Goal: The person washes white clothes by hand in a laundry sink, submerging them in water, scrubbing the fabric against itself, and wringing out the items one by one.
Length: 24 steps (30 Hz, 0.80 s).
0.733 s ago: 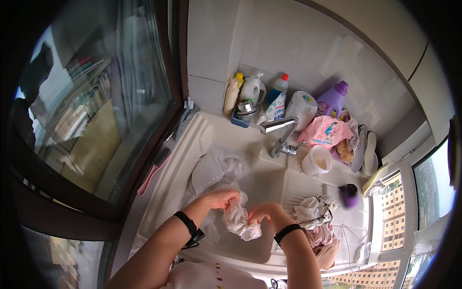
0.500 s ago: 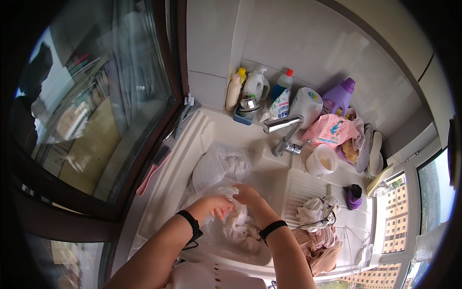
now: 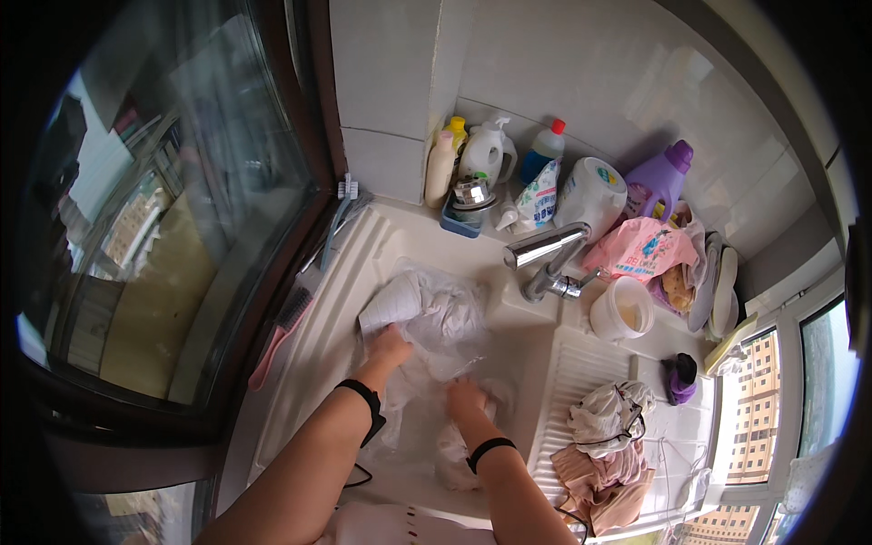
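White wet cloth lies in the light-coloured sink point(image 3: 300, 400) in two main heaps, with thin wet fabric and water between them. My left hand point(image 3: 391, 347) is at the near edge of the far heap of white cloth point(image 3: 436, 304), its fingers closed on the fabric. Lower and to the right, my right hand point(image 3: 466, 400) presses down, fingers curled, on the near white cloth point(image 3: 459, 454). Its fingertips are hidden under the hand. A black band circles each wrist.
A chrome faucet point(image 3: 549, 263) stands at the sink's back right. Bottles, including a purple one point(image 3: 658, 177), line the wall. A white tub point(image 3: 620, 307) sits beside the ribbed drainboard, where white and pinkish garments point(image 3: 604, 477) lie. A pink brush point(image 3: 277, 341) rests on the left ledge.
My hands, close together on the white cloth before, have parted. The left has moved up and left to the far heap; the right has moved down onto the near cloth. The view has shifted slightly.
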Each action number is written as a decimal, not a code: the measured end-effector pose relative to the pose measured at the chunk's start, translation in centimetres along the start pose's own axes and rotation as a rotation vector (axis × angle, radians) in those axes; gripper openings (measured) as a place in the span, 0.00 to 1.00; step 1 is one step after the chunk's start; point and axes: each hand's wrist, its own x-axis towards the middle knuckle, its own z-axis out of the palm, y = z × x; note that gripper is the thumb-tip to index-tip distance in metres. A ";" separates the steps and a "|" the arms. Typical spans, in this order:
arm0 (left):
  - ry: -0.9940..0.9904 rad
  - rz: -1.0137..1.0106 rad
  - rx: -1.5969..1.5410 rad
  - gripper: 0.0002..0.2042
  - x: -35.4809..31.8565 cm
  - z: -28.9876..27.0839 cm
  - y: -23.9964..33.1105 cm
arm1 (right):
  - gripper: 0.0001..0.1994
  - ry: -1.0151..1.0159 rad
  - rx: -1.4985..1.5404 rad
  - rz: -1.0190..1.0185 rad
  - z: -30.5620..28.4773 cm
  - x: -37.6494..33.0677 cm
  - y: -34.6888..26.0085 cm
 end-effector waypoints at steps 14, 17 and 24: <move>-0.584 -0.349 -0.704 0.25 -6.6 5.1 -1.7 | 0.20 0.087 1.252 -0.053 -1.4 -1.6 2.3; -0.822 -0.255 -1.253 0.24 -4.8 8.0 -3.4 | 0.18 0.239 1.279 -0.244 -5.3 -6.1 -1.6; -0.739 -0.021 -1.497 0.13 -6.2 4.9 -4.3 | 0.20 0.628 0.998 -0.315 -7.4 -10.7 -7.2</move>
